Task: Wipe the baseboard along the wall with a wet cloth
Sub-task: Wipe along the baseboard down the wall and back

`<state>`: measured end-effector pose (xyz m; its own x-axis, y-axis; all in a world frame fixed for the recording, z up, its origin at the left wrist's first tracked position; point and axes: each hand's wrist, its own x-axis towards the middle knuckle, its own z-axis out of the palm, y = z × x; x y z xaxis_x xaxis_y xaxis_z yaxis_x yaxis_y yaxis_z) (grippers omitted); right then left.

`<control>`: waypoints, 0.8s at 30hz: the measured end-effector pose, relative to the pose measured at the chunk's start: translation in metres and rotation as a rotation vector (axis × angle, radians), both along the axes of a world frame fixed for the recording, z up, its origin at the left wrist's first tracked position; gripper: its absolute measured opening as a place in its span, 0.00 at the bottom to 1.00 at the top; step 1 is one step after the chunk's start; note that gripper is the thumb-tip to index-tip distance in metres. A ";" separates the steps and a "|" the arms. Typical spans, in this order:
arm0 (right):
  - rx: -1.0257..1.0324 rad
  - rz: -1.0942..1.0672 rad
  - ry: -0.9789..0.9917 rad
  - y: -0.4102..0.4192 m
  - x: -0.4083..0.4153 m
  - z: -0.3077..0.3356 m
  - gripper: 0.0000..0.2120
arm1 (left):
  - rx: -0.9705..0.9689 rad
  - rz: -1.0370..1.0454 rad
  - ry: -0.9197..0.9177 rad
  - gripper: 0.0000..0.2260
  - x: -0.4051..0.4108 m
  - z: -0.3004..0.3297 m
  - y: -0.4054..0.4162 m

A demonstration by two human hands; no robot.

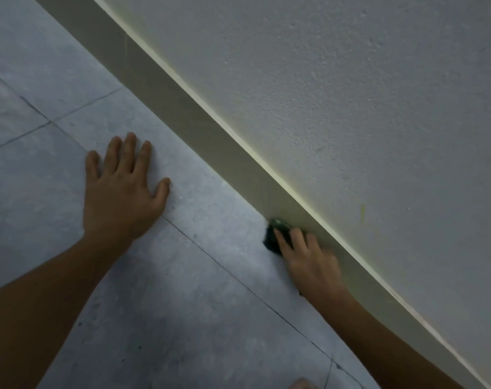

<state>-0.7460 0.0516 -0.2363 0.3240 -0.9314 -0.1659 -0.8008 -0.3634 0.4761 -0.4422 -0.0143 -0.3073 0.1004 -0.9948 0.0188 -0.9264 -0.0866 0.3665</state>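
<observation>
A grey-beige baseboard (199,119) runs diagonally from the top left to the bottom right, between the tiled floor and the textured wall. My right hand (309,256) presses a dark green cloth (275,234) against the foot of the baseboard; only the cloth's front end shows past my fingers. My left hand (120,192) lies flat on the floor, fingers spread, well to the left of the cloth and holding nothing.
Grey floor tiles (70,80) with dark grout lines fill the left and bottom. The white textured wall (351,94) fills the upper right, with a small yellow-green mark (362,211) just above the baseboard's pale top edge. A bit of skin, maybe a knee or toe (302,384), shows at the bottom edge.
</observation>
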 end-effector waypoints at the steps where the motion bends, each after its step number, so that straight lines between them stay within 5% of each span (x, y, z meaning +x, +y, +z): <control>1: 0.026 -0.078 -0.001 0.012 -0.008 0.001 0.31 | 0.000 -0.003 0.006 0.33 0.000 0.000 0.000; 4: 0.027 -0.287 -0.072 0.035 -0.002 -0.004 0.36 | 0.003 0.000 0.001 0.33 0.000 0.000 0.002; 7: 0.046 -0.427 -0.345 0.007 0.047 -0.016 0.29 | 0.004 0.004 -0.001 0.33 0.000 0.000 0.001; 14: -0.083 -0.125 -0.353 -0.087 0.165 -0.036 0.22 | 0.028 0.002 -0.040 0.33 -0.001 0.000 0.002; 18: 0.010 -0.222 -0.355 -0.047 0.111 -0.032 0.24 | 0.032 -0.008 -0.021 0.32 0.000 0.002 0.001; 24: 0.054 -0.709 -0.347 0.043 0.023 -0.023 0.27 | 0.039 -0.017 -0.024 0.32 -0.001 0.003 0.002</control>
